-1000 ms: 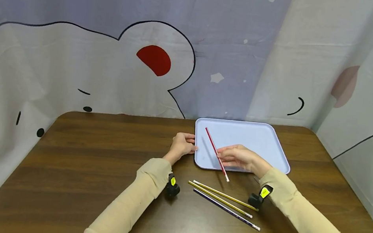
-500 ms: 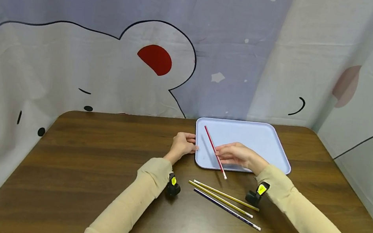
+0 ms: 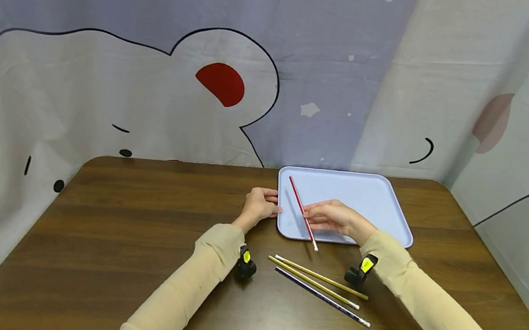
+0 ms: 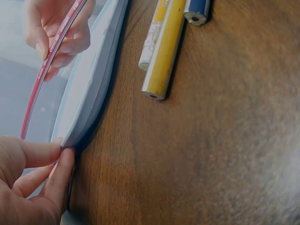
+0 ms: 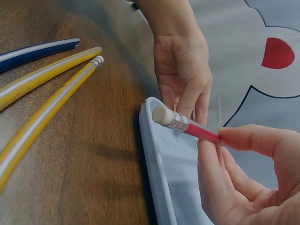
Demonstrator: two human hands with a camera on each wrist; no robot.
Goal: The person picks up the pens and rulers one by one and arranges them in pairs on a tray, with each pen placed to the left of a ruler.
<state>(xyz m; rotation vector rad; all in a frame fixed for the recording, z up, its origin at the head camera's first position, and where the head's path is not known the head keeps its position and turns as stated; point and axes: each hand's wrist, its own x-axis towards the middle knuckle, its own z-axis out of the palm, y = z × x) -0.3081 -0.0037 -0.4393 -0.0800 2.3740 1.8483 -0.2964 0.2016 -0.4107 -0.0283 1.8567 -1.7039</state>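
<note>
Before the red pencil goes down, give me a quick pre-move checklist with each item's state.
1. Right hand pinches the red pencil: ok.
2. Left hand steadies the tray at its left edge: ok.
3. Pencil over the tray: mostly; eraser end overhangs the near rim: not ok.
4. Bare tray floor beneath: ok.
5. Three pencils lie on the table, apart from the tray: ok.
6. Pencil touching the tray: cannot tell.

Right hand (image 3: 335,218): pinches red pencil (image 3: 303,213) over the blue tray (image 3: 381,204).
Left hand (image 3: 260,205): holds the tray's left edge.
Counter (image 3: 132,237): two yellow pencils (image 3: 316,281), one blue pencil (image 3: 322,297).
</note>
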